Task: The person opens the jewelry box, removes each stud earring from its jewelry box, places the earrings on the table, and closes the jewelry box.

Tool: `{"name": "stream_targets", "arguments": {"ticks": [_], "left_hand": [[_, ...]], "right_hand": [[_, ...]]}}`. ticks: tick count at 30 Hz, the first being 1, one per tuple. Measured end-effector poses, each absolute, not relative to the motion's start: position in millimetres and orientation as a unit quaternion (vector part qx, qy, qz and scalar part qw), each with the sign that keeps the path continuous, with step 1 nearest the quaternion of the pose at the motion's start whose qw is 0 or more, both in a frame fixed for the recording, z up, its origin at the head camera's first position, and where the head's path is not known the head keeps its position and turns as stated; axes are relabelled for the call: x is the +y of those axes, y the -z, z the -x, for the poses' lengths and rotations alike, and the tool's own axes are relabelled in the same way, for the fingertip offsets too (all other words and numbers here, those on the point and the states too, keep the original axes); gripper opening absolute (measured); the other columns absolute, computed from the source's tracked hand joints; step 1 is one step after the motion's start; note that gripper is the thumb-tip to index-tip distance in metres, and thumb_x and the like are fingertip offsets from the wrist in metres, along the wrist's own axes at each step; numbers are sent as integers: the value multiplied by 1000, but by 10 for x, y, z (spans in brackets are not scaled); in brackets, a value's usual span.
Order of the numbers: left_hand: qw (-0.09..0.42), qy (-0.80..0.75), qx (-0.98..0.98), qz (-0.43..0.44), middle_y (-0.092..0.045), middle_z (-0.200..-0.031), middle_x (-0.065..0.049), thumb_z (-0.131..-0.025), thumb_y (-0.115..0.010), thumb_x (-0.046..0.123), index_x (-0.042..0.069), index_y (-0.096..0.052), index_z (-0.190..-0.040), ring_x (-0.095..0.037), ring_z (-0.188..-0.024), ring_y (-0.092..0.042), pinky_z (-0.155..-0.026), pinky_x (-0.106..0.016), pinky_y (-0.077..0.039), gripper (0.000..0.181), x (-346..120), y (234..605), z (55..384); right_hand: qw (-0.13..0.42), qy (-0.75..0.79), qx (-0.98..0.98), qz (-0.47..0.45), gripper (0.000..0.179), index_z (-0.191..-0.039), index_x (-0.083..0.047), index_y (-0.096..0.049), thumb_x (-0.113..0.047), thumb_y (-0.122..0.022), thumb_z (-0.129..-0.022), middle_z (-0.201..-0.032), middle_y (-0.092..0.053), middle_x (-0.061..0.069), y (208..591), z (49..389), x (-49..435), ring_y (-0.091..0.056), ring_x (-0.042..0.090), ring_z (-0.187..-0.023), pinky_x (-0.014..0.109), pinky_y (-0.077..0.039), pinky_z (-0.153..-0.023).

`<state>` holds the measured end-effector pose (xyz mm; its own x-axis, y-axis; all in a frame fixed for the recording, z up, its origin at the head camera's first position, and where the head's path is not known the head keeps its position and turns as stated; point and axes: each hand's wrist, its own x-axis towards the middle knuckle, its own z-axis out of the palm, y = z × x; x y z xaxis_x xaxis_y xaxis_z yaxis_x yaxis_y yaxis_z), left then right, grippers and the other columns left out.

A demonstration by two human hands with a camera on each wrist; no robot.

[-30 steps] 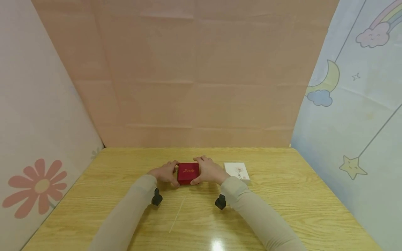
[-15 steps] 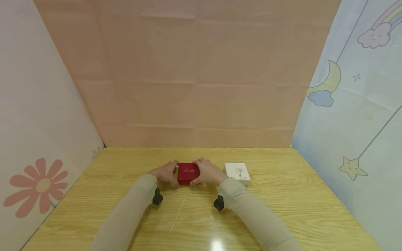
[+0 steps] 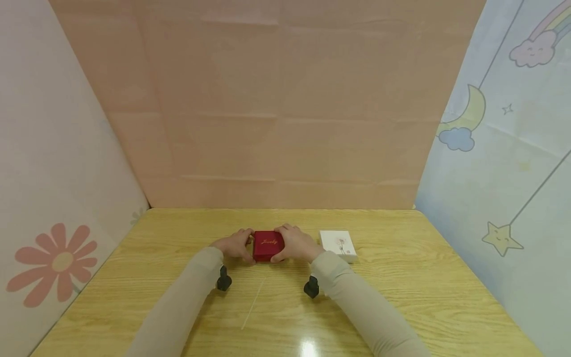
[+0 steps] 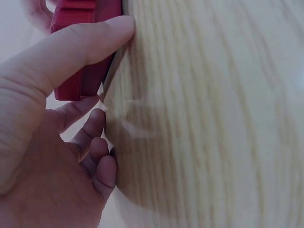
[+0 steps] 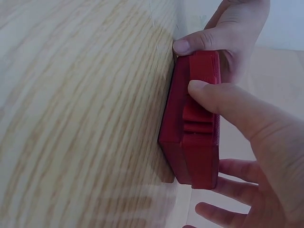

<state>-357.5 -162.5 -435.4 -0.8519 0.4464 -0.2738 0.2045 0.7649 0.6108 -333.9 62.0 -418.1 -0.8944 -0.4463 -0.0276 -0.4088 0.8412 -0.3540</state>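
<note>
A small red jewellery box (image 3: 269, 243) with gold lettering on its lid lies on the wooden table between both hands. Its front side carries a red ribbon bow (image 5: 198, 111). My left hand (image 3: 235, 246) grips the box's left end, thumb at the front corner low by the table, fingers toward the back. From the other end, my right hand (image 3: 298, 244) holds it with the thumb pressed on the bow and fingers behind. The left wrist view shows the left thumb (image 4: 90, 45) lying across the box's front edge.
A flat white box (image 3: 335, 243) with a flower print lies just right of the right hand. Peach backing (image 3: 276, 124) stands behind the table (image 3: 401, 277), with printed cloth walls at both sides. A thin pale strip (image 3: 253, 305) shows on the table in front.
The right hand has shifted very slightly left and settled closer round the red box. The left hand and both boxes have stayed in place.
</note>
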Motion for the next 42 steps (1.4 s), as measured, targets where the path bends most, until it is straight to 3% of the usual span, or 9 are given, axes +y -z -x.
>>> {"name": "stream_targets", "arguments": {"ticks": [27,33,42], "left_hand": [[209,-293,915,-184,-49,-128,-11,-66,-87,24,8,-40,-136,-29,-123,-45,-104,-53,-35,86,-1651,4357,3576],[207,-288,916,-185,-49,-127,-11,-66,-87,25,9,-42,-134,-30,-121,-45,-103,-54,-35,83,-1651,4348,3574],[208,-290,915,-186,-49,-128,-12,-67,-87,24,10,-42,-134,-31,-122,-46,-103,-54,-35,82,-1656,4374,3586]], "right_hand": [[66,154,958,231,93,-143,-13,-44,-53,-82,-68,-139,-50,8,4101,3354,564,-52,26,-115,44,-49,-88],[65,157,952,253,91,-142,-12,-46,-49,-84,-68,-140,-50,8,4092,3375,540,-53,25,-117,43,-48,-93],[81,165,948,259,85,-140,-12,-48,-40,-86,-69,-135,-52,5,4116,3407,514,-53,22,-113,40,-50,-90]]}}
